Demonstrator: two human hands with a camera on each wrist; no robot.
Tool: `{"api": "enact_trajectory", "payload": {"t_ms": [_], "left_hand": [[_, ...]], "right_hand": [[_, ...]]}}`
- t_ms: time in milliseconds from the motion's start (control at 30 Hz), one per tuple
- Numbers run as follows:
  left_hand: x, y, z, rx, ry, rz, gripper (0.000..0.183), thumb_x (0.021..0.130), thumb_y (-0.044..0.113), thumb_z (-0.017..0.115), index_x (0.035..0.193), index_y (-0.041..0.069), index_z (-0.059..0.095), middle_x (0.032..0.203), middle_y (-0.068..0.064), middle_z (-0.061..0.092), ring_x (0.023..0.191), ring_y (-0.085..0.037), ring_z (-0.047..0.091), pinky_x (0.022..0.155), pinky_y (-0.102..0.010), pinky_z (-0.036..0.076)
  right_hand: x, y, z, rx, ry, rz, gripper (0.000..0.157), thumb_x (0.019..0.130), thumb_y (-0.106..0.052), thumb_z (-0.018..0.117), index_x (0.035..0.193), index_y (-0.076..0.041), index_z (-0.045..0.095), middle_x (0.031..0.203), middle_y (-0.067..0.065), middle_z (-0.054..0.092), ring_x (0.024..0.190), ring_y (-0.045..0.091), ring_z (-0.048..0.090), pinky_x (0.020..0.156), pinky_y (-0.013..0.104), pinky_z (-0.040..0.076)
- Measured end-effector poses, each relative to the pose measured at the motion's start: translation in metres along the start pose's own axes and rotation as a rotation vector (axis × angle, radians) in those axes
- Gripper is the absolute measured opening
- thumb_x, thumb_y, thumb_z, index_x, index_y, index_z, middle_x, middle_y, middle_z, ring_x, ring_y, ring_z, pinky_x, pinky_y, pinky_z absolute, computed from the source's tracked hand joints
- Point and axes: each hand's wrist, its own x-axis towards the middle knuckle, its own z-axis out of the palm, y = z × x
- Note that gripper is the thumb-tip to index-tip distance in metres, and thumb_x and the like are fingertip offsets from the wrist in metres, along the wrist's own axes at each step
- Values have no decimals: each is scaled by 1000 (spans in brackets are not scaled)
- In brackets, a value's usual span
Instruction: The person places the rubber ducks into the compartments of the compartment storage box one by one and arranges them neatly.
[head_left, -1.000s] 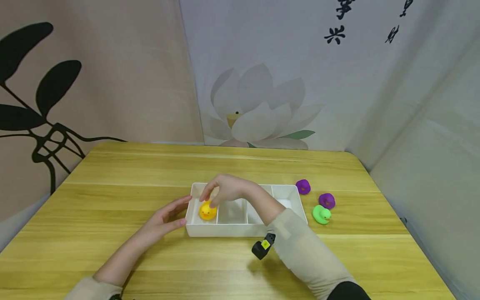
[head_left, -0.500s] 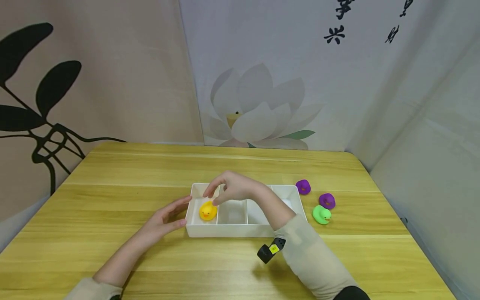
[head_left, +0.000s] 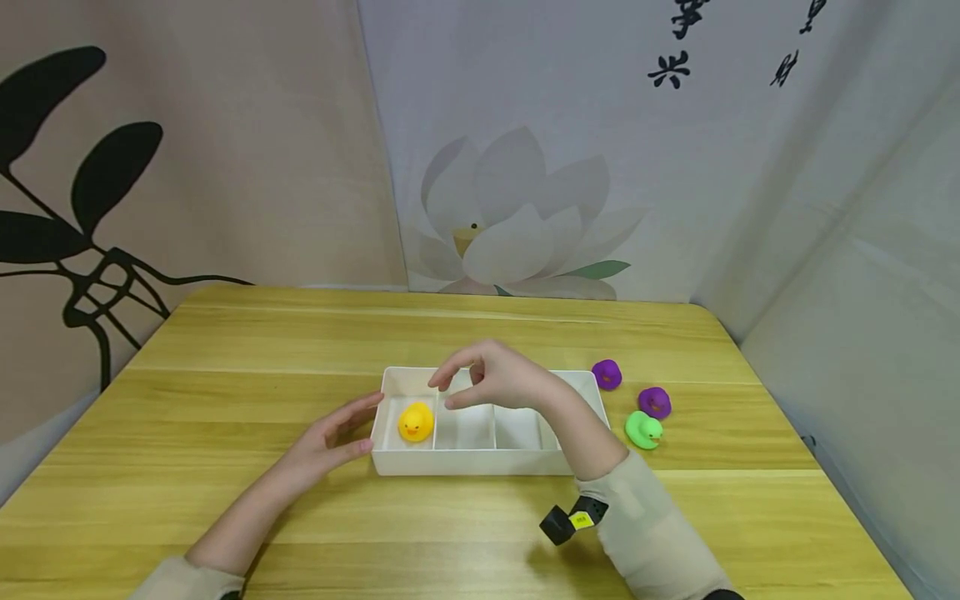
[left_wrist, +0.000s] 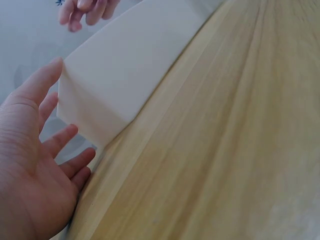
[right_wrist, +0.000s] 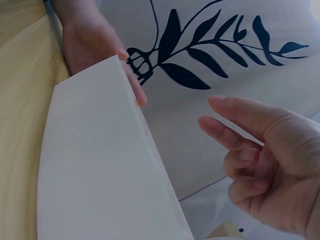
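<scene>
A yellow rubber duck (head_left: 416, 422) sits in the leftmost compartment of a white divided tray (head_left: 472, 462). My left hand (head_left: 333, 437) rests its spread fingertips and thumb against the tray's left end; the left wrist view shows the thumb right at the tray's corner (left_wrist: 95, 110). Above the second compartment hovers my right hand (head_left: 498, 379), thumb and index finger apart with nothing between them. In the right wrist view the right hand (right_wrist: 270, 165) has its last fingers loosely bent, beside the tray's long wall (right_wrist: 100, 160).
Off the tray's right end, two purple rubber ducks (head_left: 607, 374) and a green rubber duck (head_left: 643, 429) stand on the wooden table (head_left: 300, 542). A printed curtain (head_left: 525, 100) hangs behind the table. My right forearm crosses the tray's right part.
My right hand has let go of the yellow duck, lifted away from it and shifted right. The duck stays in the left compartment. My left hand keeps its place.
</scene>
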Motion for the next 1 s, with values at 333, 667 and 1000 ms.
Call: {"api": "enact_trajectory", "payload": {"t_ms": [333,667,1000], "left_hand": [[-1,0,0,-5,4,-1,58,94,10,60,147,10,38,145,-22,39,130,-45,35,100,-63,29],[-1,0,0,-8,0,2,57,94,9,60,147,10,38,145,-22,39,130,-46,35,99,-63,30],[-1,1,0,-8,0,6,57,94,9,59,147,9,37,145,-23,38,130,-47,34,99,-64,30]], "right_hand": [[-30,-4,-7,20,104,-27,21,82,-15,77,103,-15,74,98,-5,69,56,17,44,51,26,37],[-64,1,-12,11,199,-52,19,82,-16,78,101,-19,74,98,1,68,56,18,44,50,25,37],[-101,21,-21,60,303,-103,19,80,-8,78,97,-15,74,94,5,68,53,14,40,48,24,35]]}}
